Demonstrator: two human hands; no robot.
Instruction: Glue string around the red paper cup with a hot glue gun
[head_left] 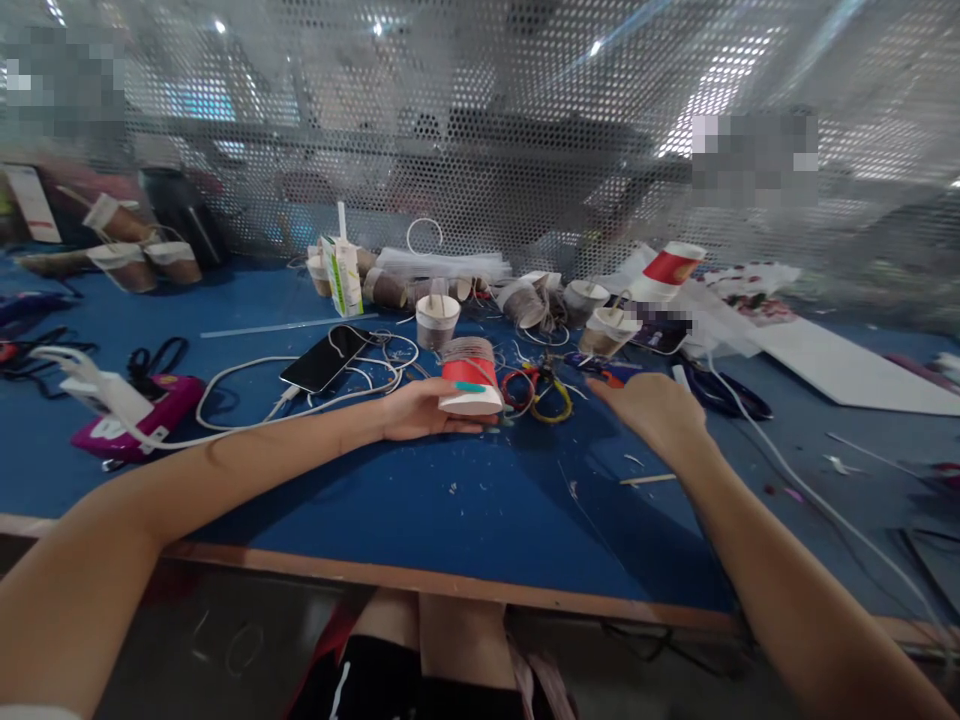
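My left hand point(420, 408) grips a red and white paper cup point(470, 380) lying on its side on the blue table point(480, 510), thumb across its red band. The cup's upper part is wound with thin wire or thread. My right hand point(651, 408) reaches forward, palm down, toward a pile of small tools with red and yellow handles point(538, 388). Whether its fingers hold anything is hidden by the back of the hand.
A black phone point(327, 358) on a white cable lies left of the cup, with a pink box point(142, 418) further left. Several paper cups point(438, 318), a small carton point(343, 272) and another red cup point(672, 266) stand behind. A perforated metal screen point(480, 150) closes the back.
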